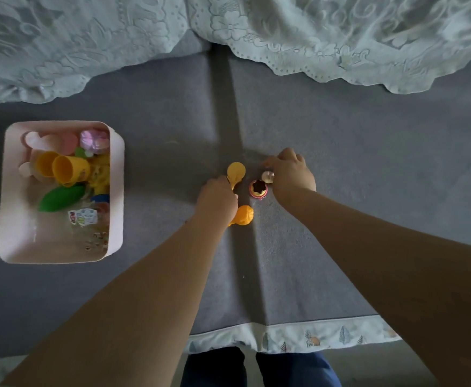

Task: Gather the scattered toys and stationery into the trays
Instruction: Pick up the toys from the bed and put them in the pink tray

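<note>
Head view, looking down on a grey-blue bed surface [340, 191] with a pale lace coverlet [340, 37] bunched along its far side. Left hand [216, 201] curled over a yellow plastic toy [236, 171], fingers gripping its narrow part; a second yellow rounded piece [244, 215] shows just beside the wrist (possibly the same toy, the hand hides the join). Right hand [288, 173] curled knuckles-up, pinching a small whitish figure [268, 176]. A small round red-rimmed toy [258, 189] lies between the two hands. Well to the left, a pink rectangular plastic tray [117, 191] holds yellow cups [66, 167], a green leaf-shaped piece [61, 198] and other toys.
</note>
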Demonstrator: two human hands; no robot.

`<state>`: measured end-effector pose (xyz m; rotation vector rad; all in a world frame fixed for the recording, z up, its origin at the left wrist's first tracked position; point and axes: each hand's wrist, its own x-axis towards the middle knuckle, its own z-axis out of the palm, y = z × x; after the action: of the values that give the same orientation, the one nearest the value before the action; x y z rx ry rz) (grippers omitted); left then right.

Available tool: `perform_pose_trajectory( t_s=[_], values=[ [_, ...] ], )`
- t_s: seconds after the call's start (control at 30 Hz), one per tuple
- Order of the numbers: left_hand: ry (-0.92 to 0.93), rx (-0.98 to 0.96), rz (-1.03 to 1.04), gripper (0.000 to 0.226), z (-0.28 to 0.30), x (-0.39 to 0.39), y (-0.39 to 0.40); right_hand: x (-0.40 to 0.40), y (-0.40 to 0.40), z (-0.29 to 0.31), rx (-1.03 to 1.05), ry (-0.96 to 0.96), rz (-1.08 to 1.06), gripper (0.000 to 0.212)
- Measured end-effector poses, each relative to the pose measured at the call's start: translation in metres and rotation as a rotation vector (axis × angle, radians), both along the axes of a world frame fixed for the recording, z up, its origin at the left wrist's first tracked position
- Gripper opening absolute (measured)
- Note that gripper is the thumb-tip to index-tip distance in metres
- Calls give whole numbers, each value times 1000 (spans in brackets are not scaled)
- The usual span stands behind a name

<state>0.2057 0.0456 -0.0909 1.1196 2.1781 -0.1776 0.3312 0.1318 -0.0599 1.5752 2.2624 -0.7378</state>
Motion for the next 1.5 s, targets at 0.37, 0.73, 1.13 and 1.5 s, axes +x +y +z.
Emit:
perform_pose_trajectory(
  t_s=[0.37, 0.73, 1.13, 1.5],
  values=[
    [-87, 55, 155, 21, 8, -12, -4, -9, -6, -9, -103, -71, 24, 39],
    [-40, 245, 283, 9, 52, -106, -34, -105, -19, 24, -44, 147, -38, 31],
    [229, 281, 367, 27, 93, -255, -93, -268, -82, 56, -103, 455, 41, 28],
    [306, 256, 313, 52, 78, -285, -125, -276, -103, 43, -124, 384, 13, 48]
  ],
)
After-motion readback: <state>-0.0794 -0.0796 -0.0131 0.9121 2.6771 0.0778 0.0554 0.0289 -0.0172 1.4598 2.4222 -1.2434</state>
